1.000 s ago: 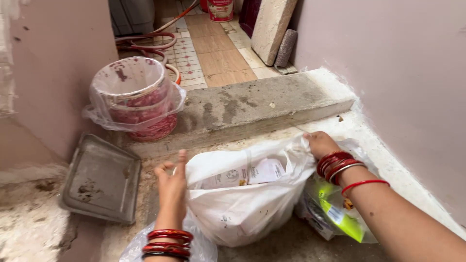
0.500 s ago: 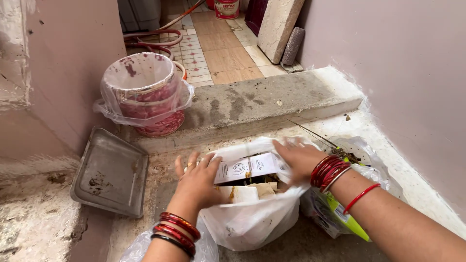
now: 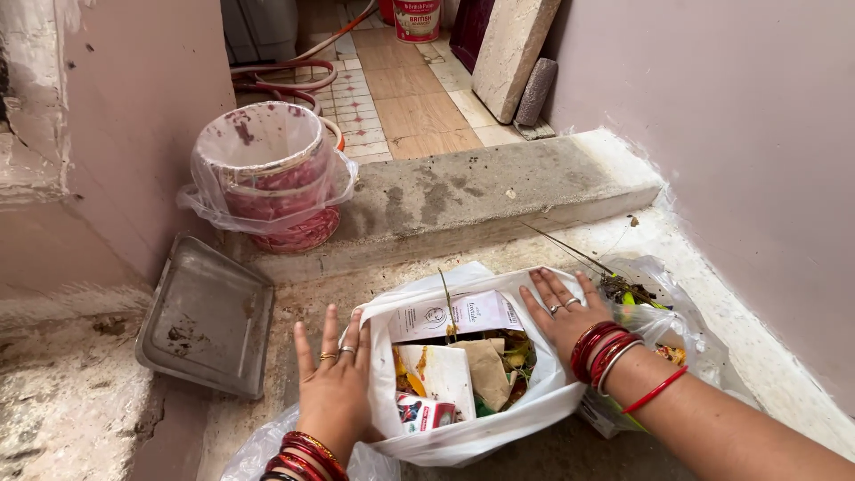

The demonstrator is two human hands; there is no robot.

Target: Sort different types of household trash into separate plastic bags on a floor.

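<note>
Head view of a concrete floor corner beside a pale wall (image 3: 757,134). A white plastic bag (image 3: 481,428) sits open on the floor, its mouth spread wide between the two hands; inside lie a white carton (image 3: 454,316) across the far side, a second white box (image 3: 441,374), crumpled brown paper (image 3: 485,370), a small red-and-white packet (image 3: 426,414) and yellow-green scraps. The left hand (image 3: 334,387) presses flat against the bag's left rim, fingers extended and spread, gripping nothing; red and black bangles (image 3: 298,450) circle its wrist. The right hand (image 3: 561,316) lies flat on the bag's right rim, fingers likewise open and splayed — rings show on two of them — with red bangles (image 3: 606,352) and a red thread on the wrist. Just right of the bag, touching it, is a clear plastic bag (image 3: 663,325) of green and yellow waste. A second clear bag (image 3: 258,450) lies under the left forearm. To the left lies a grey metal tray (image 3: 205,316), tilted over the edge of a ledge. Beyond it stands a stained red-and-white bucket (image 3: 267,178) lined with clear plastic — set against a raised concrete step (image 3: 499,191), with tiled floor (image 3: 401,98) behind
</note>
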